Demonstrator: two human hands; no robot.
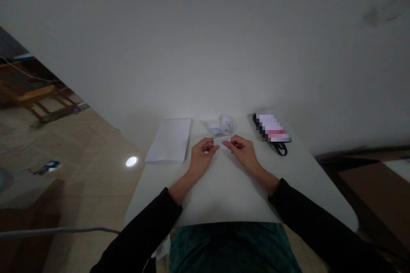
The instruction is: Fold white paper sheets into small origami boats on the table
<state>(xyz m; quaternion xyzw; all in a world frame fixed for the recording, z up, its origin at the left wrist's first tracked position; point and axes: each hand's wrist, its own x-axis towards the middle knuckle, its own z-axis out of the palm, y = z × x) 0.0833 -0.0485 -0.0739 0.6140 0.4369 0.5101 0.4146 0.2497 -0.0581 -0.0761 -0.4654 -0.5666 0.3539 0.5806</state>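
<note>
Plain grey wall (205,51) behind a white table (221,192) with rounded corners. Near its far edge, your left hand (199,158) and right hand (246,152) pinch opposite ends of a small white paper (221,140), thumbs facing you, probably to keep it taut and level. White sheets (170,140) lie beside your left hand, seemingly set aside to give your hands room. Crumpled paper (224,124) sits just beyond your fingers; right of it rests a blurred, dark-edged object (272,129) with a black loop (281,149).
</note>
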